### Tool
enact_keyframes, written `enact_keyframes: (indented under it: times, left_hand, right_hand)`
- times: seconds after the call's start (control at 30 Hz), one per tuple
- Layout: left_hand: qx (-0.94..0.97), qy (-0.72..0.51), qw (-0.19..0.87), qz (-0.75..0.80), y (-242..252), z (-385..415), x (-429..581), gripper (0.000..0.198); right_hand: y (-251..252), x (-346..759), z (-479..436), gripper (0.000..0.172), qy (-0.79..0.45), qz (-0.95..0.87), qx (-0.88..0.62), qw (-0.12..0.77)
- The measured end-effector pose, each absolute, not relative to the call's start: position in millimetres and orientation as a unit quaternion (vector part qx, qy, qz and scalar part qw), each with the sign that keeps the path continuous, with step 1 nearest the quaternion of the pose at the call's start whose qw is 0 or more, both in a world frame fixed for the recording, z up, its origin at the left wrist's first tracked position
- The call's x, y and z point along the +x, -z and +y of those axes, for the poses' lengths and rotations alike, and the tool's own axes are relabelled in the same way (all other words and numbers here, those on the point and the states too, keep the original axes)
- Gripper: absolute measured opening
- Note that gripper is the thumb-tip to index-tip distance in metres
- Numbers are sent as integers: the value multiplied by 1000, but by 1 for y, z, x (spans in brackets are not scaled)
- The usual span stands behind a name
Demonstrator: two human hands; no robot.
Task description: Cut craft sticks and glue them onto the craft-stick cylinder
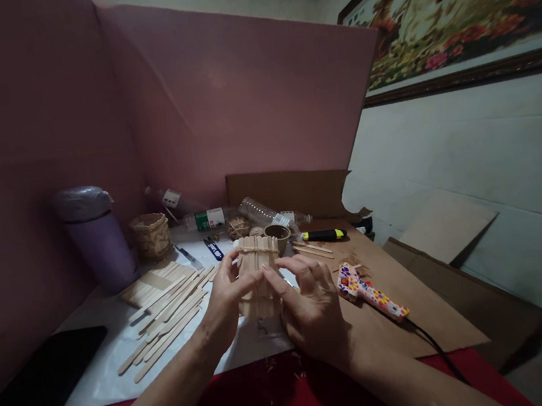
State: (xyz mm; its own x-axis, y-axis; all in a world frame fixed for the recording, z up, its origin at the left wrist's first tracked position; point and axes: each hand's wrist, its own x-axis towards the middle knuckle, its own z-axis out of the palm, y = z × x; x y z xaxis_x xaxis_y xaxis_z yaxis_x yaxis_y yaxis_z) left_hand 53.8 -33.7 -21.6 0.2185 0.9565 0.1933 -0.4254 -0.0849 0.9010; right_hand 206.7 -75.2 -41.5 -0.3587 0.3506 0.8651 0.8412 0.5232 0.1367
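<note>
In the middle of the head view, a small upright container faced with wooden craft sticks has twine wound round its upper part. My left hand grips it from the left, thumb across the front and fingers around the side. From the right, my right hand closes on it, with its thumb tip pressed to the sticks near the left thumb. Some fingers and the container's far side are hidden. Loose craft sticks lie in a spread pile left of my left hand. A floral glue gun rests to the right.
A purple lidded bin and a woven-looking pot stand at the left. Behind the container are plastic bottles, a dark cup, twine balls and a yellow-black cutter. The glue gun's cord trails off the front edge.
</note>
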Motion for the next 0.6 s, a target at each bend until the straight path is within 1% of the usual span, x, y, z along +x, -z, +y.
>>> enact_keyframes:
  times: [0.23,0.43,0.6]
  left_hand:
    - [475,-576,599,290,21,-34,54,64]
    - [469,-569,612,286,18,-33,52,57]
    - [477,-564,609,288,17,-35,53,61]
  right_hand:
    - [43,208,-75,51,278,-770,-388,424]
    - [41,209,-76,48,234,-752,-392,476]
    - [40,208,-77,49,250,-768,-390,442]
